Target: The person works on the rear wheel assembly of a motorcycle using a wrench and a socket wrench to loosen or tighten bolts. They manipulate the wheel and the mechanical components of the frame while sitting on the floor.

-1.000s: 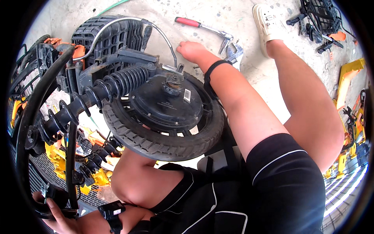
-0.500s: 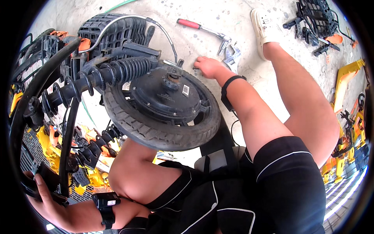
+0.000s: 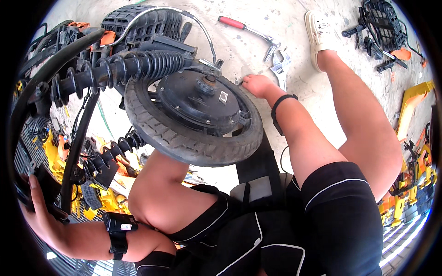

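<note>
A wheel with a black tire (image 3: 193,149) and a round black hub motor (image 3: 200,99) lies tilted in front of me, joined to a black frame with coil-spring shock absorbers (image 3: 119,71). At the far lower left, my left hand (image 3: 43,221) is closed on a black part of the frame, its thumb showing and its other fingers mostly hidden. My right hand (image 3: 258,86) is low over the floor beyond the tire, fingers curled; a small dark bit shows at its fingertips, too small to name. Close to it lies an adjustable wrench (image 3: 280,69).
A red-handled ratchet (image 3: 246,28) rests on the concrete floor beyond the wheel. Black plastic grilles (image 3: 138,23) stand behind the frame. Yellow parts (image 3: 412,108) and a black rack assembly (image 3: 384,27) lie at the right. More yellow and orange parts (image 3: 55,154) are heaped at the left.
The wheel and frame appear slightly higher in view, and the floor tools have shifted a little right with the view. My left hand sits a bit higher, still on the frame. My right hand stays low.
</note>
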Demonstrator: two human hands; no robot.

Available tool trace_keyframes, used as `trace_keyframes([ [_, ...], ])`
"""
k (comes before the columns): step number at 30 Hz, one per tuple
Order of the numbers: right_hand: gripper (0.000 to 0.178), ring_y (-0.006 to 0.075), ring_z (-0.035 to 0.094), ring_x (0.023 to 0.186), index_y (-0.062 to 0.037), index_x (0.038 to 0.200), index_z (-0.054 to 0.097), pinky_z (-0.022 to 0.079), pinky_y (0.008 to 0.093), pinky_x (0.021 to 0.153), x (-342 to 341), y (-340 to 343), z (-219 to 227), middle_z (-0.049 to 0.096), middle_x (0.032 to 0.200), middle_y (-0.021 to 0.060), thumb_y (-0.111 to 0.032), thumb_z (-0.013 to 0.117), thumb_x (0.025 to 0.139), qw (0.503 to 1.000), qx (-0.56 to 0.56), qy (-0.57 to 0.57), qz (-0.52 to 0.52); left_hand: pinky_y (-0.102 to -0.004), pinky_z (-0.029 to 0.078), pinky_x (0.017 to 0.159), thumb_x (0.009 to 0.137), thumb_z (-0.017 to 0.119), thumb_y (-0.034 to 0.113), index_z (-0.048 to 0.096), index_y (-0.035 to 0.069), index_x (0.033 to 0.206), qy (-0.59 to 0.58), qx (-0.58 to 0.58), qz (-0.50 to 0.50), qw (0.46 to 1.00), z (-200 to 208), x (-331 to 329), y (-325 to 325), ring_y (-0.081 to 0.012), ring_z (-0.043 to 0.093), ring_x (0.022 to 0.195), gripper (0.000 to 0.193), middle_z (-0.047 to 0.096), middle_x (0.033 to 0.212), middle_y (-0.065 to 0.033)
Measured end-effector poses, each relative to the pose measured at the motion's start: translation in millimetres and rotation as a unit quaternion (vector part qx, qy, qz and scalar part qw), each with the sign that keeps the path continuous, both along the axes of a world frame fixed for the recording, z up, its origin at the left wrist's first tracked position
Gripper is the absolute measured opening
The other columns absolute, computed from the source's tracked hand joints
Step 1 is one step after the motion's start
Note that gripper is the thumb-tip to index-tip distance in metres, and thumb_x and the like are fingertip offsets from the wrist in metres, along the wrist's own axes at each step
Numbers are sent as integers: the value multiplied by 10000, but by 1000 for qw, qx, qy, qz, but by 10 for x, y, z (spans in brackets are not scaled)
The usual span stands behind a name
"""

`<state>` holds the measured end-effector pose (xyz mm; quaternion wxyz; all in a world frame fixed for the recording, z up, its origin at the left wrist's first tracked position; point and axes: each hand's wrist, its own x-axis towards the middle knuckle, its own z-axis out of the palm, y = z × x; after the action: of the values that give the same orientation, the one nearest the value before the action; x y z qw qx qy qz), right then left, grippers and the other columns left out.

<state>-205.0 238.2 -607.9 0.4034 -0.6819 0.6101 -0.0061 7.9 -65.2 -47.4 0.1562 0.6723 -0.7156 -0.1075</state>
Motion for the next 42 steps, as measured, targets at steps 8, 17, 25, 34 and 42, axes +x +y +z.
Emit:
trace_keyframes([
  [8,149,370,640,1006,-60,956,648,519,456,865,-193,-330,503,678,1029,192,-100,592,824,954,-20,-31,-298,-301,581,779,893,580,144,616,-72,1210,-40,-48,-158,985,-188,-138,315,-195,695,892,385,679,1058,-173],
  [17,410,340,626,1085,-74,1285,597,520,434,896,-449,-758,1520,639,1202,180,-204,598,897,851,11,-185,-491,-239,504,661,838,775,308,619,-53,1201,-99,-50,-167,980,24,-181,-46,-94,650,714,535,718,899,-78],
  [25,771,407,581,1238,1,1455,441,524,502,985,-489,-1387,2186,532,1387,302,-530,625,926,778,297,-292,-470,-438,540,833,765,719,491,689,165,1198,-146,-247,-82,955,-179,-306,271,-331,690,981,543,730,1044,-87],
  [34,944,425,603,1208,-100,1545,332,510,505,1003,-297,-1812,2290,570,1316,337,-637,648,836,801,399,-164,-415,-394,566,789,739,723,537,716,263,1194,-184,-382,-59,904,-422,-190,205,-253,702,974,531,735,1081,8],
  [42,850,225,658,852,-448,1563,227,554,409,817,-210,-1899,2283,652,1170,123,-593,620,824,827,351,-111,-425,-424,513,786,683,761,179,676,89,943,-107,-395,-43,911,-317,-336,387,-320,645,876,288,668,883,-89],
])
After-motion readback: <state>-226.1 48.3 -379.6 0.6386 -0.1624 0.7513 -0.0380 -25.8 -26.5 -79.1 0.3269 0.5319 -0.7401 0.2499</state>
